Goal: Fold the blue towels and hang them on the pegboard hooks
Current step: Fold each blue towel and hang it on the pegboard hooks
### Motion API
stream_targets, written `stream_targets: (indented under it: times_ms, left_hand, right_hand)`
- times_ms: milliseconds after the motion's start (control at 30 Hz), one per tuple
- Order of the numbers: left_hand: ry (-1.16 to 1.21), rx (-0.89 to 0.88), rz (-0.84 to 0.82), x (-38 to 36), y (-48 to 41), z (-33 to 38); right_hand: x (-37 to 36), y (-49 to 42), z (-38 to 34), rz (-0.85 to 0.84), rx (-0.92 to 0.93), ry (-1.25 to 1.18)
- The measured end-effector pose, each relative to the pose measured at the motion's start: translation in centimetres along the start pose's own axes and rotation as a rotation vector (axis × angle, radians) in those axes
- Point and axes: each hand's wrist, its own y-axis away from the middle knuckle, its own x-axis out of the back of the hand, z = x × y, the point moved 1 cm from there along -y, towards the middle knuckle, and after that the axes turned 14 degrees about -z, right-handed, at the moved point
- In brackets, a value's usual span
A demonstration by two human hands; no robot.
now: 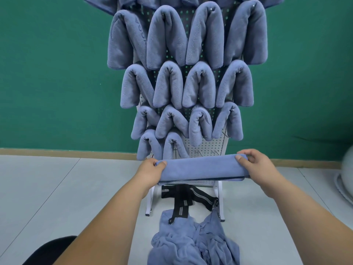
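Before the pegboard (208, 148), both hands hold the folded towel (202, 168) crosswise.

Most of pegboard (208, 148) beyond right hand (254, 163) was hidden behind hung towels (168, 87); top row cut off by upper edge. Fingers of left hand (150, 169) lay behind folded towel (202, 167). Loose towel pile (191, 243) below hands ran off bottom edge. Blurred white object (345, 178) right of right hand was cut off, unidentifiable.

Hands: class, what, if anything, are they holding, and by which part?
One folded towel, stretched between them: the left hand pinches its left end, the right hand its right end.
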Motion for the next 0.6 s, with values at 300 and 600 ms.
stream_targets:
  times_ms: [300,600]
  left_hand:
    - [0.014,-0.098,-0.151,0.4,0.6,-0.6]
    - [-0.393,-0.051,-0.131,-0.8,0.2,-0.9]
  right_hand:
    - [1.4,0.0,0.5,-0.137,-0.133,-0.046]
    - [0.7,0.4,0.9,-0.181,-0.210,0.114]
